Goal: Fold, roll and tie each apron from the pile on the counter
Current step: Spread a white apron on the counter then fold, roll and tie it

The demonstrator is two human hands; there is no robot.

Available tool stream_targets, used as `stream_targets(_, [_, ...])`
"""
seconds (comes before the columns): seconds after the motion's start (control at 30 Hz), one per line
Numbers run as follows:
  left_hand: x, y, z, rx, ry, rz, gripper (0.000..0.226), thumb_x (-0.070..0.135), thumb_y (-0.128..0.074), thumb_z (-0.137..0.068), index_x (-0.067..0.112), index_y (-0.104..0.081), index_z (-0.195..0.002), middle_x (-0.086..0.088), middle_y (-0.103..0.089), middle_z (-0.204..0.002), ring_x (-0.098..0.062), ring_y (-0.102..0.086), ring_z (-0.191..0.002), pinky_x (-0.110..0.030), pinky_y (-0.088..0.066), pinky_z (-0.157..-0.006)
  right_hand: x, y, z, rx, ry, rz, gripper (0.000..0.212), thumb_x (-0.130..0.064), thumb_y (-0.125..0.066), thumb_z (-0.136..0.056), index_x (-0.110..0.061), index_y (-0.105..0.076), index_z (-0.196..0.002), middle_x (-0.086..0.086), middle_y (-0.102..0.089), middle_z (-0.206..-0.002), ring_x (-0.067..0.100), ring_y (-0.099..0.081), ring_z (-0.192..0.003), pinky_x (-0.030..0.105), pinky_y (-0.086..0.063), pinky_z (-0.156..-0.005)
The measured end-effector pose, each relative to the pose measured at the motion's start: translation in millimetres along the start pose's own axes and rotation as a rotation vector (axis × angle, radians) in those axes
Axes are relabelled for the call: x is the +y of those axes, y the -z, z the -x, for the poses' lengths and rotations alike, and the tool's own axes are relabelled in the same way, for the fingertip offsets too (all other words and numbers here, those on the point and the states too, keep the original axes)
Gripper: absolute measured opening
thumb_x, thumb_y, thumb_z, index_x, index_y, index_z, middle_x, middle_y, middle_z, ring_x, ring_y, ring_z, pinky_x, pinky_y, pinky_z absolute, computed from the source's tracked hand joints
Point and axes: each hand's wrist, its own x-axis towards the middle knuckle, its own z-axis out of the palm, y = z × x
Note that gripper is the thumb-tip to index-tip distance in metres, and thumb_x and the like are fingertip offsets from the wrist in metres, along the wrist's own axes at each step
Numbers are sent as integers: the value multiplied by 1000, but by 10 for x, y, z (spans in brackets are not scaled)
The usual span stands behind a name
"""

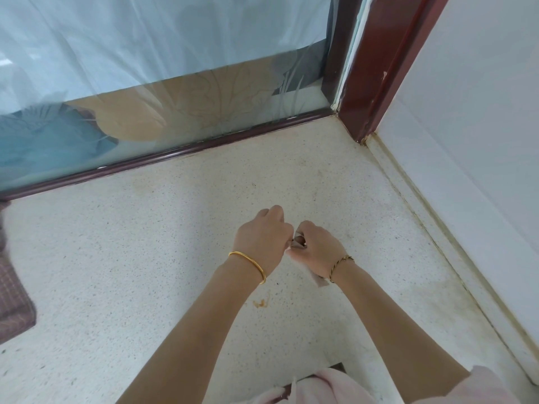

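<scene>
**A:** ok so what are the hands doing?

**B:** they're right up against each other over the speckled tabletop (pixel 145 272). The left hand (pixel 264 237) and right hand (pixel 318 247) both have their fingers curled in tight, pinching a pale strip (pixel 316 279) between them. Its loose end hangs under the right wrist.

**A:** and the apron?

**B:** there's checked maroon fabric (pixel 13 290) way off at the tabletop's left edge, well apart from the hands. Can't tell if the strip belongs to it.
</scene>
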Motion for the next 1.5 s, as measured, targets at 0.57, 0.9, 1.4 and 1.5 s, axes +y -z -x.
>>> stream_targets(0.57, [-363,273,-189,-716,-29,680,6,16,-65,-87,13,-69,-90,6,-72,-77,-5,-69,-74,-15,-44,-83,-50,284,92,-457,259,-71,26,-25,-79,-72,-26,-53,-75,-13,-52,-75,3,-47,-65,18,-40,-63])
stream_targets(0.9, [-449,-336,80,-409,514,1944,23,7,-34,-100,7,-52,-84,-5,-46,-66,-9,-42,-45,-20,-44,-40,-21,297,113,-327,130,-798,20,-12,-76,-73,-10,-57,-81,-1,-63,-78,15,-64,-68,26,-53,-60])
stream_targets(1.4, [-292,-557,40,-133,625,1374,31,25,-54,-95,10,-45,-69,-2,-34,-58,-9,-22,-42,-17,-18,-36,83,190,-18,-20,-11,-220,23,-33,-60,-89,-15,-53,-77,-1,-56,-73,15,-54,-69,32,-51,-68])
stream_targets(1.5, [-343,-661,34,-275,614,1159,30,29,-53,-95,9,-46,-74,-2,-33,-57,-11,-23,-42,-20,-20,-38,34,193,43,-95,-49,83,22,-36,-56,-92,-15,-56,-84,4,-64,-83,22,-65,-75,34,-53,-71])
